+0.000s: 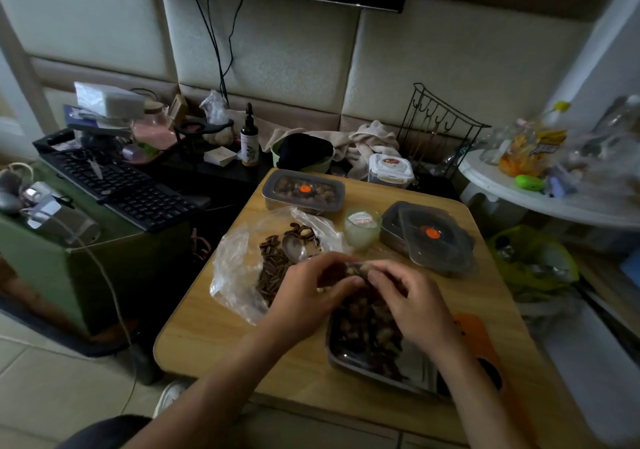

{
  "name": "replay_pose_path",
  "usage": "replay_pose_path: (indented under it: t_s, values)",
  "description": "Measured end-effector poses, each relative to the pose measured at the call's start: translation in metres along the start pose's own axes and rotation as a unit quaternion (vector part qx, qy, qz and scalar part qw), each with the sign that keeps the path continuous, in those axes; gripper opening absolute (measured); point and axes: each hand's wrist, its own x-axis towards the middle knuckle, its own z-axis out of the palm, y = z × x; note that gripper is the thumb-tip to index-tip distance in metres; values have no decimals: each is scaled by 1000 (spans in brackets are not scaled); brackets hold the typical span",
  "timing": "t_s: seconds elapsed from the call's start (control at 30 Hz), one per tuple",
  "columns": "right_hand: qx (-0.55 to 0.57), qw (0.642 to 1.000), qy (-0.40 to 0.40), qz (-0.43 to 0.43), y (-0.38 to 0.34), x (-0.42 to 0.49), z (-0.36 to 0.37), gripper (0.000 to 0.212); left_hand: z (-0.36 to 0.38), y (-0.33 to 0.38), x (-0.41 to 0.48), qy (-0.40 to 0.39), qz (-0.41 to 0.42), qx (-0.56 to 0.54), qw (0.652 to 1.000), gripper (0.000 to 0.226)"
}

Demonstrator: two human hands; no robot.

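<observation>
An open metal tray (412, 377) full of dark brown nuts (367, 331) sits at the near right of the wooden table (214, 327). Above its far end my left hand (304, 296) and my right hand (412, 299) meet, fingers curled, and together pinch a small nut (360, 270) between their fingertips. To the left lies a clear plastic bag (232, 275) spread flat, holding a heap of dark shells (273, 265) and a couple of pale kernels.
A lidded container of nuts (304, 190) stands at the table's far edge, a small pale cup (362, 229) and stacked grey lids (429, 237) to its right. A keyboard (121, 185) lies on the left, a white side table (540, 199) with clutter on the right.
</observation>
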Motion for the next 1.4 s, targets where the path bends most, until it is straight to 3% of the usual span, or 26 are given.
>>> replay_pose_path:
  t_s: [0.1, 0.33, 0.53, 0.63, 0.73, 0.8, 0.9, 1.0, 1.23, 1.4]
  values:
    - [-6, 1000, 4, 20, 8, -20, -13, 17, 9, 7, -13, -47, 54, 99, 993, 31]
    - [-93, 994, 35, 51, 27, -61, -51, 19, 25, -1, -25, -115, 95, 252, 956, 26]
    - [-263, 964, -1, 34, 35, -69, -52, 26, 30, 6, -22, -135, 112, 282, 943, 28]
    - [-363, 931, 33, 38, 32, -70, -43, 28, 31, 10, -18, -160, 118, 285, 938, 27]
    - [-333, 942, 48, 3, 25, -68, -53, 25, 32, 12, -15, -179, 120, 278, 936, 29]
    - [-290, 957, -14, -13, 27, -68, -58, 25, 35, 12, -13, -180, 123, 272, 937, 33]
    - [-281, 952, -116, 35, 31, -67, -55, 45, 41, 11, -9, -187, 120, 268, 938, 37]
    - [-285, 945, -149, 68, 33, -66, -55, 57, 45, 8, -8, -192, 116, 275, 935, 39]
    - [-332, 938, -78, 59, 27, -65, -47, 53, 49, 2, -7, -193, 108, 292, 930, 36]
    - [-360, 928, -83, 55, 24, -64, -44, 49, 51, 2, -10, -178, 121, 297, 930, 32]
